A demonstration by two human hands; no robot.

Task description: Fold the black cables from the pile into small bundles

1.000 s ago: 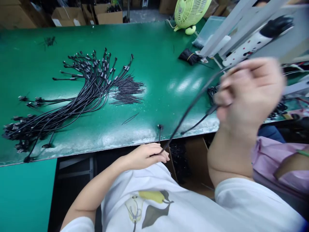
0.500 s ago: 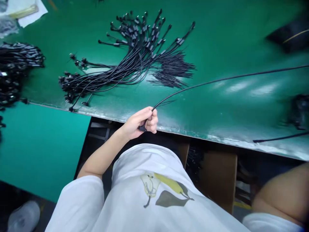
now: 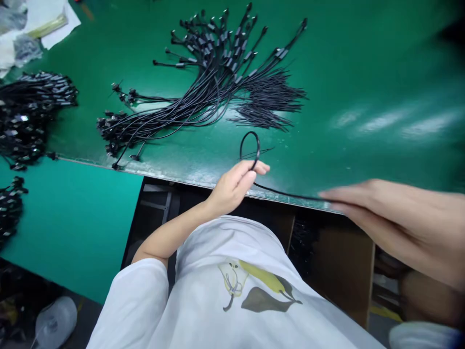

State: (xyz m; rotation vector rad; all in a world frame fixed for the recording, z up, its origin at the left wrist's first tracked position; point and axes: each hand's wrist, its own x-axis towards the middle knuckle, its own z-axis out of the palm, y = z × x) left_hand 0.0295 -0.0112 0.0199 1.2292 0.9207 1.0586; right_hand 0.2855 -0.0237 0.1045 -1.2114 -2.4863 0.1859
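Over the front edge of the green table, my left hand [image 3: 234, 188] pinches a black cable [image 3: 286, 193] that loops up above the fingers. My right hand [image 3: 392, 213], blurred by motion, pinches the same cable further along, and it runs stretched between the two hands. The connector end in my left palm is hidden. Beyond my left hand lies a heap of thin black ties [image 3: 274, 99]. Behind it, a spread bundle of black cables [image 3: 192, 99] with connectors and grey sleeves covers the tabletop.
A dense pile of black cables [image 3: 29, 111] lies at the left. Paper and plastic bags [image 3: 54, 29] are at the upper left. A lower green surface [image 3: 72, 218] adjoins the table's front edge. Brown boards [image 3: 337, 261] and a box of dark pieces stand beneath.
My right hand has come in from the right, holding the cable. The long cable that ran off to the right is now bent into a loop at my left hand.
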